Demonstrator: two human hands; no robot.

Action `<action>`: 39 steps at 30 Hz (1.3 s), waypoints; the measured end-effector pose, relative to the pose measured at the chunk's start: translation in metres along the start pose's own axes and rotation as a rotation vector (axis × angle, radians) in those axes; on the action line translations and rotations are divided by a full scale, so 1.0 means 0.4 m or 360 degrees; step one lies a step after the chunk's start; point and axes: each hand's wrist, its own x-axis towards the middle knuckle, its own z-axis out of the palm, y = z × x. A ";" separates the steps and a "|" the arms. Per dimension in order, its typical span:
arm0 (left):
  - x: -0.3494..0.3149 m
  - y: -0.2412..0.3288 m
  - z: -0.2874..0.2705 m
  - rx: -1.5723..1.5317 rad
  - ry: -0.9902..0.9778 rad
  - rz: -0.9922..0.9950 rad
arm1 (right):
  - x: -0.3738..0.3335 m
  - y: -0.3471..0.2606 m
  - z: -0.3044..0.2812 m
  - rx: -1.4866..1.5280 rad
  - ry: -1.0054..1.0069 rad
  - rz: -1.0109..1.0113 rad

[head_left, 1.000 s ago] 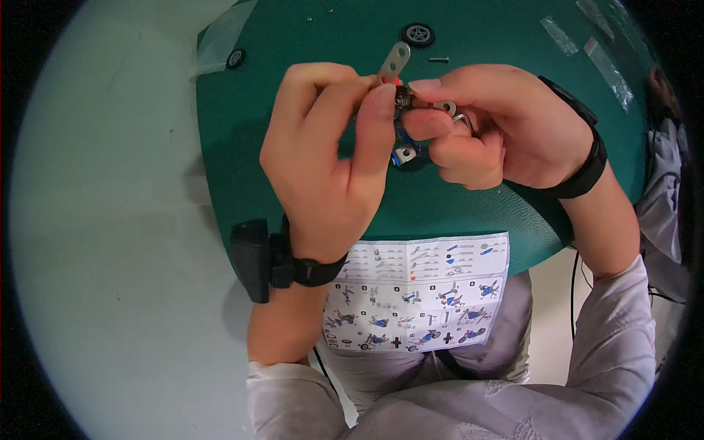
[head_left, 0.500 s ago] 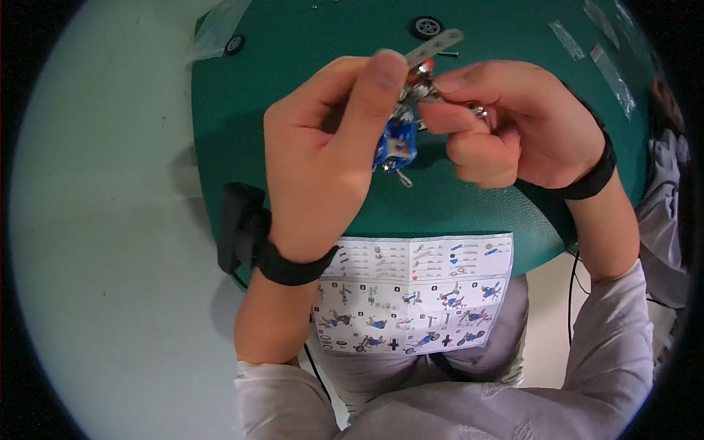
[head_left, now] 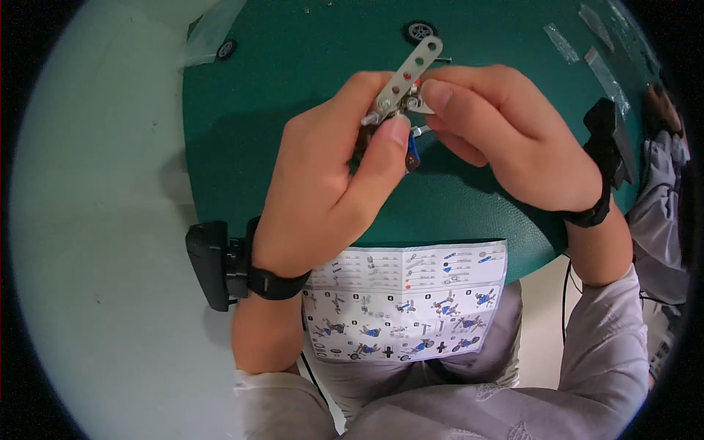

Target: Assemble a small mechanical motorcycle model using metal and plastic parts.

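My left hand (head_left: 330, 169) is closed round a small model built of metal and blue parts, its thumb pressed on the near side. From the model a pale perforated metal strip (head_left: 415, 70) slants up and to the right. Part of the blue piece (head_left: 413, 152) shows below the left thumb; the rest is hidden in the palm. My right hand (head_left: 499, 125) pinches the model's right side, at a metal fitting (head_left: 415, 103) by the strip's lower end. What exactly its fingertips grip is partly covered. A silver bolt-like part (head_left: 422, 130) sticks out between the hands.
Beyond the hands on the green table (head_left: 249, 147) lie a black wheel (head_left: 420, 31) and a smaller wheel (head_left: 226, 50). Clear plastic bags (head_left: 607, 79) lie at the far right. A printed instruction sheet (head_left: 403, 301) spans the near table edge and my lap.
Both hands have turned the model, so the perforated strip now stands steeper and faces up. My right hand has rolled over, its thumb now on top; the blue part is more covered.
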 end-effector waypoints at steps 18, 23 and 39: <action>0.011 -0.013 0.028 0.0939 0.0590 0.0438 | 0.012 0.010 0.007 -0.0933 0.0235 -0.0710; 0.014 -0.030 0.028 0.0782 0.0707 0.0515 | 0.005 0.015 0.019 -0.1060 0.0301 -0.0701; -0.005 -0.003 0.018 0.0880 0.0710 0.0833 | -0.004 -0.014 0.002 -0.0718 0.0267 -0.0593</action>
